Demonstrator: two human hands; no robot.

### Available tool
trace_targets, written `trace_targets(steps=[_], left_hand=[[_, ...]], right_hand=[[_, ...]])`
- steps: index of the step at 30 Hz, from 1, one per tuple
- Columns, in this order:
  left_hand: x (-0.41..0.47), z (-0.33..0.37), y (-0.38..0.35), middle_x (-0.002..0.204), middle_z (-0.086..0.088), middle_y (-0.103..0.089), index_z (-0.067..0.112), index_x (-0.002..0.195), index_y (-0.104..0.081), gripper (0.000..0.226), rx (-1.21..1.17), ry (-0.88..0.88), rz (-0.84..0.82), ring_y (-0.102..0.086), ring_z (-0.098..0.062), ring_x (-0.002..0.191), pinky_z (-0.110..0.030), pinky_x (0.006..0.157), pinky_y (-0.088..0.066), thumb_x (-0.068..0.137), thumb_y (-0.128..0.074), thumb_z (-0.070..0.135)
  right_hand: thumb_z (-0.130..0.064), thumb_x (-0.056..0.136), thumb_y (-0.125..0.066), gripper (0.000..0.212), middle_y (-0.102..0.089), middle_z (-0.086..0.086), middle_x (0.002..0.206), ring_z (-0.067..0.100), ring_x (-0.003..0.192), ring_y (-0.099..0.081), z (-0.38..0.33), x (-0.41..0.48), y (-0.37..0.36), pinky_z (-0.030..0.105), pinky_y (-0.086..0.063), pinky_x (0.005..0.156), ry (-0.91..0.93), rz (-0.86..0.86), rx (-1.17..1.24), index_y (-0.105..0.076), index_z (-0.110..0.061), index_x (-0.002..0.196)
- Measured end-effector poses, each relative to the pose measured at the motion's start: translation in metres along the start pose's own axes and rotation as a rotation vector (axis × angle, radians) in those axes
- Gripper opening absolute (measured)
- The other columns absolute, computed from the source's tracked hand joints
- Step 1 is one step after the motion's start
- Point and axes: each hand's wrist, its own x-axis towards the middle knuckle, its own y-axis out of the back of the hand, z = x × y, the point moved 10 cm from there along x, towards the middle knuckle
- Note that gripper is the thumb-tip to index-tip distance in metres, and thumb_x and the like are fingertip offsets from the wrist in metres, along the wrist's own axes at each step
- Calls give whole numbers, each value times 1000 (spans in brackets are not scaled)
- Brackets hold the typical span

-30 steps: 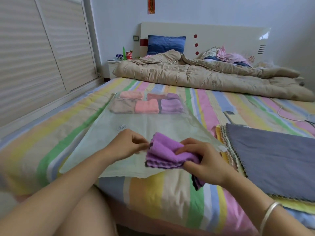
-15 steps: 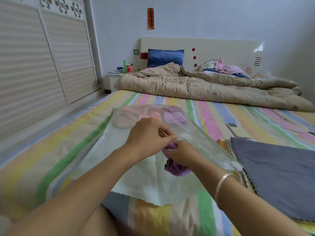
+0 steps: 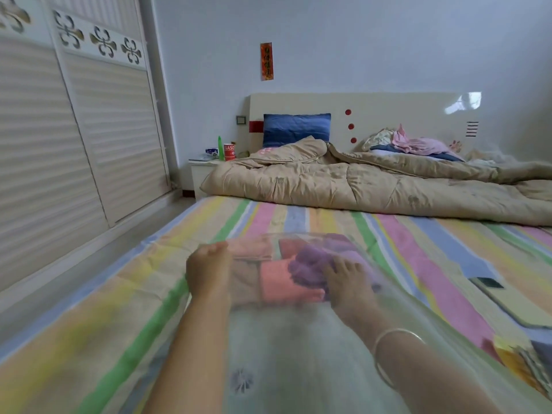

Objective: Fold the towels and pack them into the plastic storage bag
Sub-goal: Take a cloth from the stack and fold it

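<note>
As you push in, fuzzy purple towel (image 3: 310, 264): mid-frame, inside clear plastic storage bag (image 3: 283, 354).
Right hand (image 3: 349, 282): fingers spread, pressing it.
Left hand (image 3: 209, 270): curled, grip unclear.
Progress: several packed; lower-right yellow-grey cloth stack (image 3: 519, 357) waits.

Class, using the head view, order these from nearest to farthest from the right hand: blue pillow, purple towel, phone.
1. Purple towel: inside the bag, touching the right hand.
2. Phone: on the sheet, to the right.
3. Blue pillow: against the headboard, far end.
</note>
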Motion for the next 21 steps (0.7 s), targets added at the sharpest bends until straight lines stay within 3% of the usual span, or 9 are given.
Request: trace_targets(steps=[3,4,7,10,13,16,18,21], left_hand=[[36,-20,-29,118,1,-64,22,98,-69,23,100,-22,29,-58,-31,110,-33,96,-46,86,-50,20],[46,-29,-45,117,7,-61,20,104,-68,25,179,-52,-9,-57,-31,114,-30,94,-43,89,-48,17],[71,-64,-71,117,-4,-66,24,109,-65,25,403,-141,-81,-59,-29,109,-35,92,-46,89,-51,26],[90,-94,-74,117,-1,-66,29,104,-65,32,558,-224,-71,-58,-27,112,-42,93,-47,78,-52,40],[91,-101,-76,124,-2,-63,24,114,-66,32,577,-282,-67,-53,-25,121,-38,99,-42,83,-60,32],[92,-103,-76,125,-1,-63,23,118,-65,32,552,-305,-44,-53,-24,120,-34,99,-40,86,-62,23],[91,-104,-78,123,1,-64,23,118,-65,32,556,-314,-62,-54,-24,118,-33,98,-40,86,-61,22],[89,-104,-79,111,1,-68,24,112,-67,28,541,-333,-66,-59,-26,105,-37,93,-45,84,-62,21]], right_hand=[[-27,82,-41,44,-61,3,124,23,110,-58,-11,44,-10,36,-44,97,162,170,45,-66,-17,117],[-24,82,-40,44,-63,8,120,28,107,-60,-14,61,-22,41,-46,95,209,148,7,-68,-13,115],[-31,79,-40,44,-67,17,108,38,92,-66,-19,111,-42,49,-56,78,286,137,-139,-71,-9,101],[-47,76,-39,55,-66,15,107,36,98,-64,-16,144,-63,44,-47,87,285,106,-184,-69,-9,102],[-36,74,-43,49,-60,17,123,36,114,-53,-16,158,-80,46,-38,100,352,156,-145,-65,-9,109],[-18,77,-46,41,-57,19,132,41,119,-54,-7,169,-98,56,-40,102,304,144,-174,-68,-11,111],[-12,82,-55,42,-48,16,143,41,126,-48,-1,176,-110,56,-30,108,228,107,-200,-63,-17,123],[-25,98,-40,49,-26,9,157,36,139,-30,5,176,-112,55,-8,115,90,122,-260,-36,-37,145]])
